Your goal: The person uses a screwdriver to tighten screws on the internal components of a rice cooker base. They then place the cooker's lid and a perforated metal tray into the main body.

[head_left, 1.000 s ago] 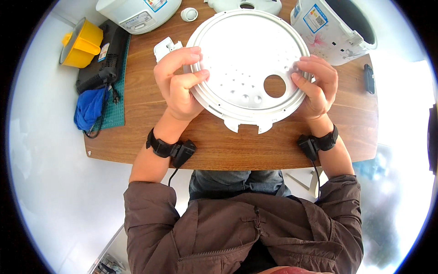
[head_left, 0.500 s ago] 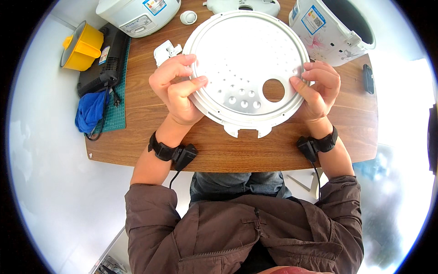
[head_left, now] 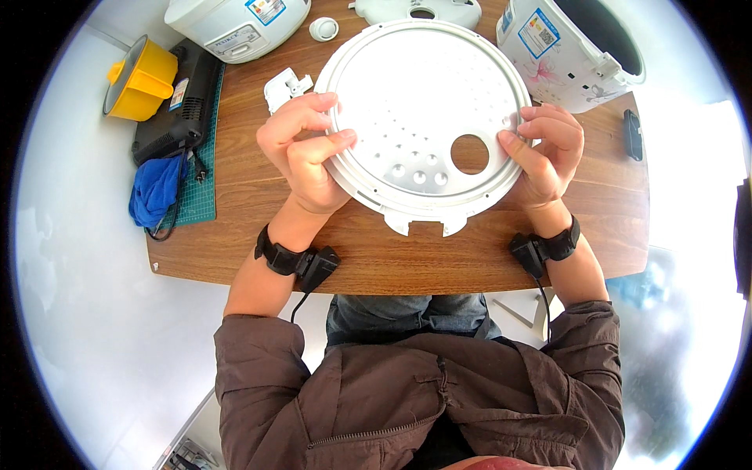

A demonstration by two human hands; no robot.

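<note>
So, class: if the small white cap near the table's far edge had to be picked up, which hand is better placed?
Probably the left hand: the small white cap lies just beyond it, while the right hand grips the round metal plate on its far side.

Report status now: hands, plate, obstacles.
Left hand and right hand grip round metal plate by its rim. Held above wooden table. Nothing blocking.
</note>
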